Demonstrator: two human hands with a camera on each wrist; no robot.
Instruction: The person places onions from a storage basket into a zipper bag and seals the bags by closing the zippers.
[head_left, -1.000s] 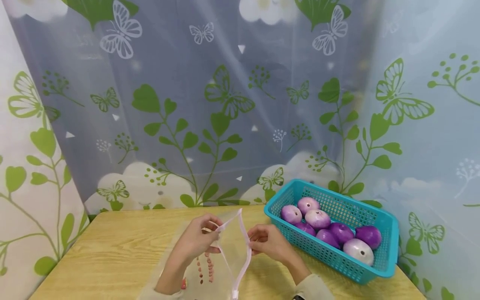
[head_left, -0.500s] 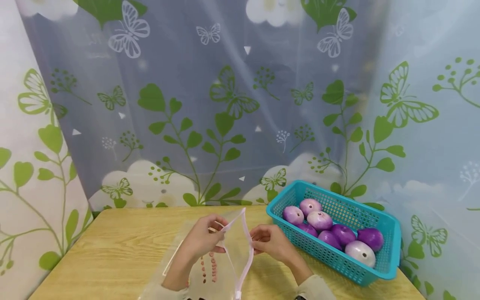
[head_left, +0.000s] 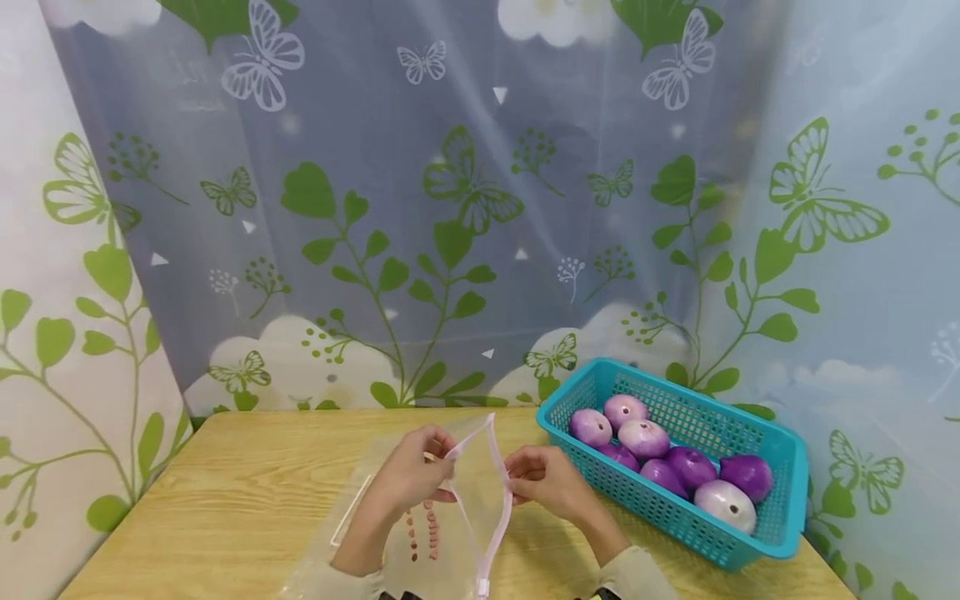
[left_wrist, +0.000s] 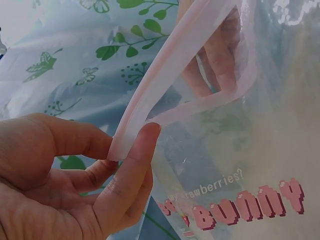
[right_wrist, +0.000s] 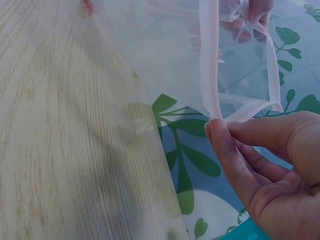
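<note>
A clear plastic zip bag (head_left: 501, 515) with pale pink closure strips is held up over the table, its mouth spread apart. My left hand (head_left: 414, 473) pinches one strip between thumb and fingers, and my right hand (head_left: 551, 482) pinches the opposite strip. Close up in the left wrist view, pink block letters reading BUNNY (left_wrist: 250, 205) show on the bag's film. A slider (head_left: 483, 587) sits at the near end of the closure. Through the mouth, the right hand's fingers (left_wrist: 220, 65) are visible behind the film.
To the right stands a turquoise perforated basket (head_left: 652, 510) with several purple onions (head_left: 724, 505), some pale, some dark. The wood-grain table (head_left: 247, 475) ends at a patterned curtain (head_left: 360, 208) behind and at both sides.
The head view has shifted slightly, so hands, bag and basket sit a little further right in it. Both hands keep their pinch on the spread bag.
</note>
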